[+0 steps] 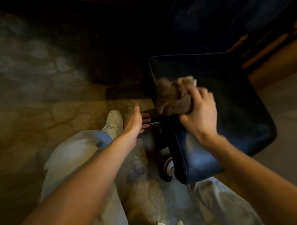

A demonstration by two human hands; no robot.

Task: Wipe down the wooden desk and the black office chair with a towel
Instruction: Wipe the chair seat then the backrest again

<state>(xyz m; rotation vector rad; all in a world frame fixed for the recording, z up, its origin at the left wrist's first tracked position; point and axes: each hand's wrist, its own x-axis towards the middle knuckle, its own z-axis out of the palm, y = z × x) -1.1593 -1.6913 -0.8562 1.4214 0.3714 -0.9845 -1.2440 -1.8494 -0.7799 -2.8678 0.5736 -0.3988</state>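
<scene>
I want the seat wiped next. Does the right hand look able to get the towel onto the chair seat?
Probably yes. The right hand grips the towel over the chair seat, near its edge; nothing visible lies in the way, though the frame is blurred.

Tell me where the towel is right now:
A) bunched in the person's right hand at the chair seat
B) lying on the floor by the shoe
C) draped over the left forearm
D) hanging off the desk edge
A: the right hand grips the crumpled towel over the edge of the black chair seat, while the left hand is open and holds nothing.
</scene>
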